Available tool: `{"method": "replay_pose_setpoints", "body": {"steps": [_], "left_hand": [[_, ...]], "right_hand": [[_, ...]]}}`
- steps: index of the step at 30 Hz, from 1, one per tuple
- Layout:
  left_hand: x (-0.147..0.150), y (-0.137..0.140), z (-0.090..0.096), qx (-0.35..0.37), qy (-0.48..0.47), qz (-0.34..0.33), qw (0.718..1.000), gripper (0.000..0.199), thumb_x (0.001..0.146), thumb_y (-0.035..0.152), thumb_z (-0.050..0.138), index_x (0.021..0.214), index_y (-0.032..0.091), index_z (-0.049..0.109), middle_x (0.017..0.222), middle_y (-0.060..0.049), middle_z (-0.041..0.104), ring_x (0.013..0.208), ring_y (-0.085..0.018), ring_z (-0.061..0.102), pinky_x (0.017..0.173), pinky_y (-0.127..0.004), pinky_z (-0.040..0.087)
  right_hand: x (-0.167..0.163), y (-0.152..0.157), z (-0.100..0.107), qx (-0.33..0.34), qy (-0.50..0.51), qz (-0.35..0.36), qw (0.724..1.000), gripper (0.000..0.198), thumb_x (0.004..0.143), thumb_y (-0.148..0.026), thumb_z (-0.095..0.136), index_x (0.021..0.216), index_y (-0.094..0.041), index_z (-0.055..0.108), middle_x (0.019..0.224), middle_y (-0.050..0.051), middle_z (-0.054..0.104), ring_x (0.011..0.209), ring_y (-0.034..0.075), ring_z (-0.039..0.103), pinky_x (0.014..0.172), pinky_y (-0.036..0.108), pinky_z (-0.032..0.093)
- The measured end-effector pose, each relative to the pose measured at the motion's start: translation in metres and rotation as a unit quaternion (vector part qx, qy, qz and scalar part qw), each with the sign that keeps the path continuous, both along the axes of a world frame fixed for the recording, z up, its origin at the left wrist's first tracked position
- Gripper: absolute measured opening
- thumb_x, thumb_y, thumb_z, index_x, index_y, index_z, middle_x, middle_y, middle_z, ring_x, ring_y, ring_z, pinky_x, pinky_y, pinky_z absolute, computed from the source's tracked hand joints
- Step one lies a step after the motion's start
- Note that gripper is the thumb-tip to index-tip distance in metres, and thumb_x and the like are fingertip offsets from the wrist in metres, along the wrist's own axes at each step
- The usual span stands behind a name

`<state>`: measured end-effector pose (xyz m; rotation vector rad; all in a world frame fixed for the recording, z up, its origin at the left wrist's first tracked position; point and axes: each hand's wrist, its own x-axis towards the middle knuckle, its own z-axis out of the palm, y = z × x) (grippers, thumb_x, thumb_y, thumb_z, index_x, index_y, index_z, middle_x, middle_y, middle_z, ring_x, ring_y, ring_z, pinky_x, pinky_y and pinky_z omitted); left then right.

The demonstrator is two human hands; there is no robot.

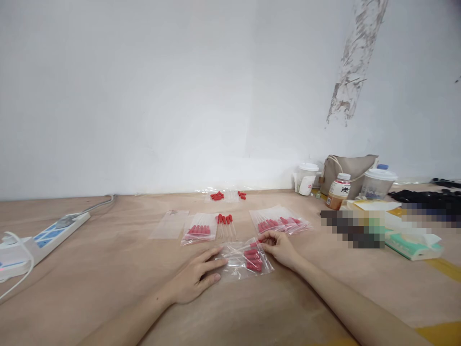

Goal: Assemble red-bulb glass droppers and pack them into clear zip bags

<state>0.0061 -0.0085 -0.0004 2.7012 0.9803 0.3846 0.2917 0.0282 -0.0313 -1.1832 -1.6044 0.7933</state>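
Note:
A clear plastic bag [234,269] lies flat in front of me with several droppers inside, their red rubber bulbs [253,262] toward its right end. My left hand [194,276] rests on the bag's left edge, fingers stretched out and apart. At the upper right edge, my right hand [279,247] has its thumb and fingers pinched together on the bag, close beside the topmost red bulb. Its fingertips partly hide that edge. Just behind the bag, several loose droppers [225,221] lie side by side, red bulbs pointing away from me.
Filled dropper bags lie behind left [199,229] and behind right [281,222]. An unfilled bag [169,225] and loose red bulbs [217,196] are farther back. A power strip [54,235] stands left; a cup [307,180], bottle [338,192] and tissue pack [414,242] are right.

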Motion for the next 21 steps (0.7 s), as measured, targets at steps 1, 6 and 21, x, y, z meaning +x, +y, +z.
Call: {"method": "replay_pose_setpoints", "body": {"steps": [1, 6, 21], "left_hand": [[0.0, 0.0, 0.0, 0.002, -0.002, -0.001, 1.0, 0.038, 0.089, 0.035, 0.038, 0.127, 0.033, 0.038, 0.14, 0.0, 0.026, 0.124, -0.022, 0.029, 0.1, -0.04, 0.028], [0.0, 0.001, -0.001, 0.003, -0.004, -0.003, 1.0, 0.039, 0.089, 0.035, 0.038, 0.127, 0.033, 0.037, 0.14, 0.001, 0.026, 0.124, -0.022, 0.029, 0.1, -0.04, 0.028], [0.002, 0.002, 0.001, 0.002, 0.0, -0.018, 1.0, 0.038, 0.089, 0.034, 0.037, 0.127, 0.033, 0.037, 0.138, 0.002, 0.03, 0.124, -0.021, 0.03, 0.101, -0.04, 0.026]], "right_hand": [[-0.001, 0.001, -0.001, 0.001, -0.002, 0.006, 1.0, 0.015, 0.062, -0.027, 0.063, 0.071, -0.016, 0.061, 0.061, 0.0, 0.059, 0.052, 0.011, 0.049, 0.052, 0.024, 0.039], [-0.003, 0.0, 0.0, 0.025, 0.0, 0.01, 1.0, 0.023, 0.067, -0.034, 0.059, 0.081, -0.015, 0.06, 0.071, 0.003, 0.063, 0.064, 0.015, 0.056, 0.06, 0.027, 0.044], [-0.013, -0.007, 0.014, 0.006, 0.001, 0.017, 1.0, 0.027, 0.069, -0.039, 0.057, 0.077, -0.013, 0.059, 0.071, 0.004, 0.063, 0.061, 0.013, 0.056, 0.056, 0.024, 0.042]]}}
